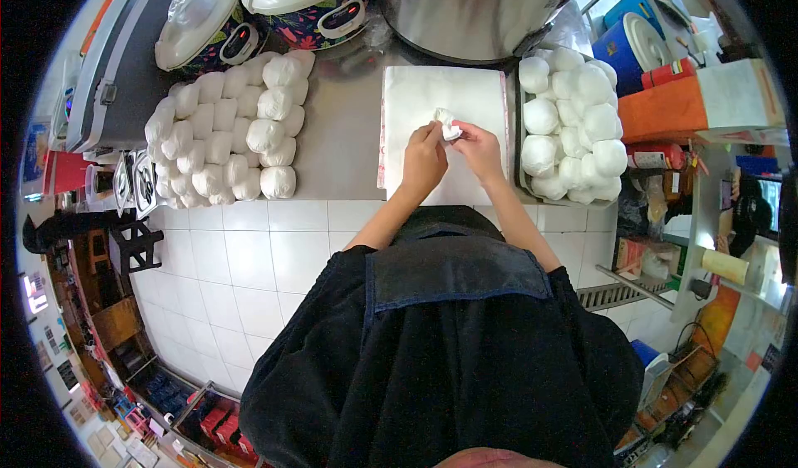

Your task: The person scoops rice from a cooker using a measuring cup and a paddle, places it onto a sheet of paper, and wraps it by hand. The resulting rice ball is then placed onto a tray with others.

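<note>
**Wrapping station, packed counter**

Biggest thing up top is a shiny steel pot [482, 7], round and smooth, right behind the work spot. Left of it sit two rice cookers [249, 11] with white lids and flowery sides. The steel counter [341, 135] is crowded: a heap of plastic-wrapped white bundles [224, 131] on the left, lumpy and squarish, and a pile of rounder white balls [573, 127] on the right, hemming in both sides. Between them lies a flat stack of white sheets [416, 94]. Over it, the left hand [424, 160] and right hand [482, 148] both pinch a small crumpled white wrap [447, 124], fingers closed on it, held just above the sheets.
</note>
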